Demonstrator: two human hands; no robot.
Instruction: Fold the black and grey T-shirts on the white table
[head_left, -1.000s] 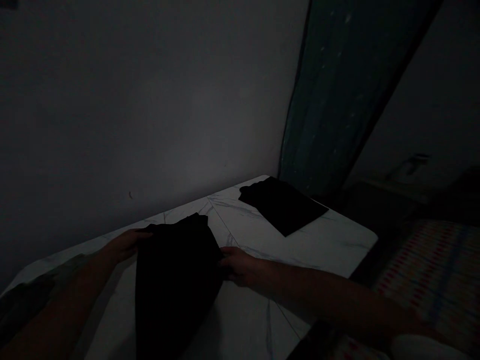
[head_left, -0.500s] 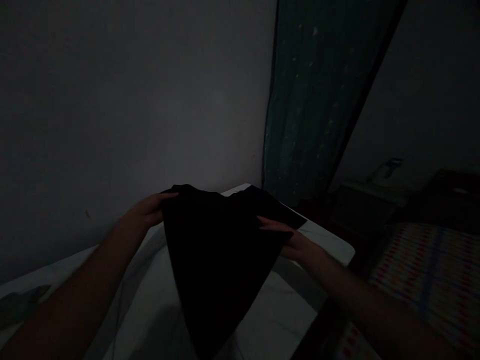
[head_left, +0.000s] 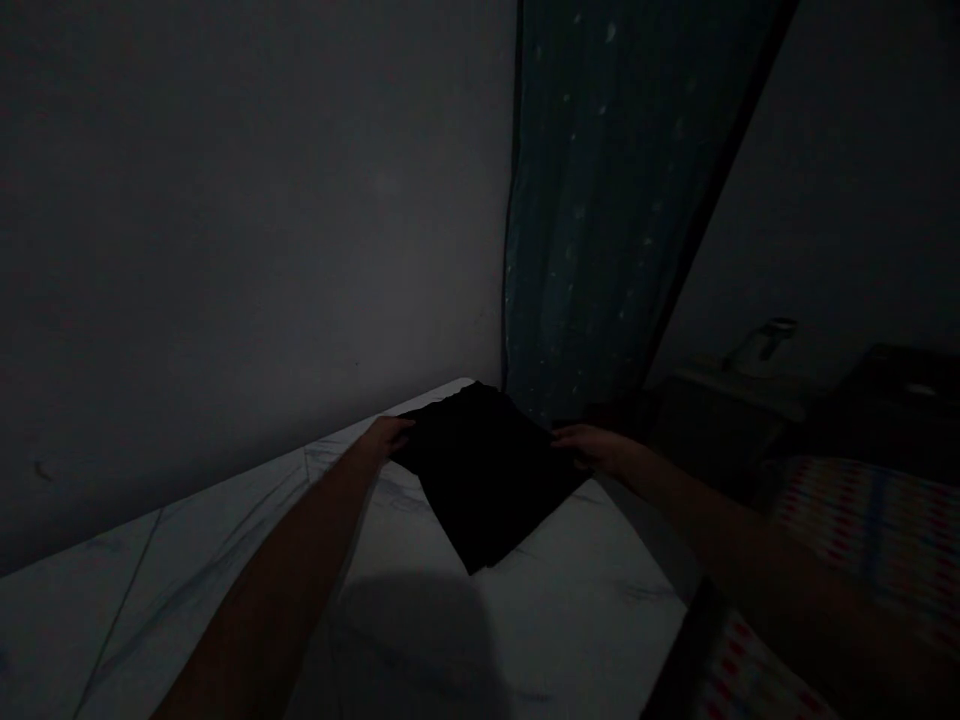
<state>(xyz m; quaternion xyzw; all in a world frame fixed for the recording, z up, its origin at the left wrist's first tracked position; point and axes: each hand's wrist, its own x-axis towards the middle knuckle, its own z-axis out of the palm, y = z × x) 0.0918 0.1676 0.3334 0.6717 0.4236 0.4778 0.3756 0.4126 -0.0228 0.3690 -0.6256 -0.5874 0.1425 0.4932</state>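
Observation:
A black cloth (head_left: 487, 475), perhaps a garment, lies spread over the far end of a white marble-patterned surface (head_left: 420, 640). It is so dark that folds and seams do not show. My left hand (head_left: 390, 432) grips its left edge, fingers closed on the fabric. On the opposite side my right hand (head_left: 596, 448) has its fingers on the right edge, pinching the cloth near the surface's rim. One corner of the cloth points toward me.
A pale wall (head_left: 262, 200) runs along the surface's left side. Beyond its far end hangs a dark green curtain (head_left: 592, 200). To the right are a bed with a colourful patterned cover (head_left: 847, 530) and a small stand (head_left: 735, 395) carrying a light-coloured object. The room is dim.
The black cloth, held up with a long point hanging toward me, has come down flat onto the surface. Both hands have moved farther away with its edges, and the view has shifted slightly.

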